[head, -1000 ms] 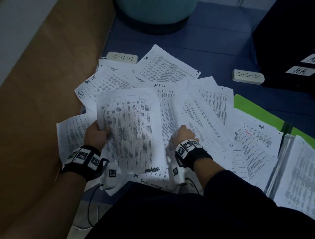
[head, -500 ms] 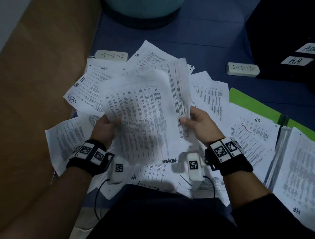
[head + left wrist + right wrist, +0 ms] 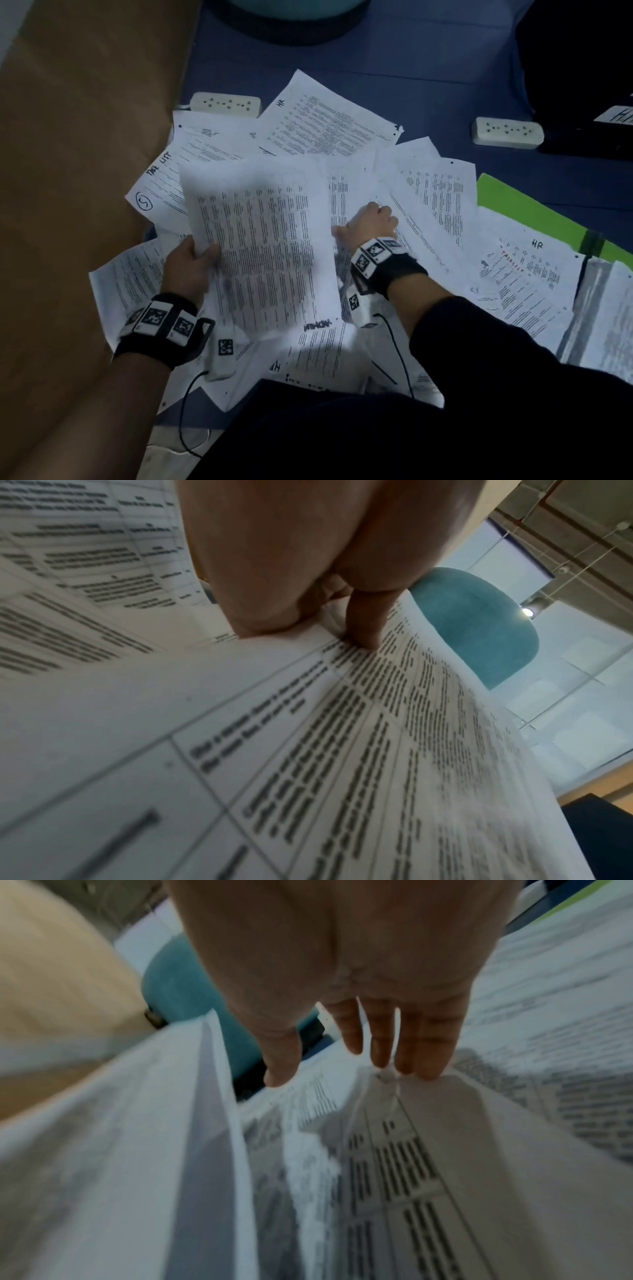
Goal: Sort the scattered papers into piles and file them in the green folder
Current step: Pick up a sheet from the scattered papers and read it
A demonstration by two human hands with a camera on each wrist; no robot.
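Many printed white papers [image 3: 325,133] lie scattered in a heap on the blue floor, some hand-marked "HR" or "ADMIN". My left hand [image 3: 202,253] grips a small stack of table-printed sheets [image 3: 260,246] by its left edge, raised above the heap. The left wrist view shows the left hand [image 3: 342,631] pinching those sheets [image 3: 342,750]. My right hand [image 3: 373,212] reaches onto the heap just right of the stack. Its fingers [image 3: 404,1053] are stretched out and touch a raised crease of a sheet [image 3: 428,1150]. The green folder [image 3: 513,209] lies open at the right, partly under papers.
Two white power strips [image 3: 226,102] [image 3: 507,132] lie on the floor behind the heap. A black box with white labels [image 3: 582,85] stands at the back right. A teal round seat base [image 3: 291,10] is at the top. A thick paper stack [image 3: 603,308] fills the folder's right side.
My right hand has let go of the held stack's right edge and dropped back onto the heap. The left hand now holds the stack alone, a little lower.
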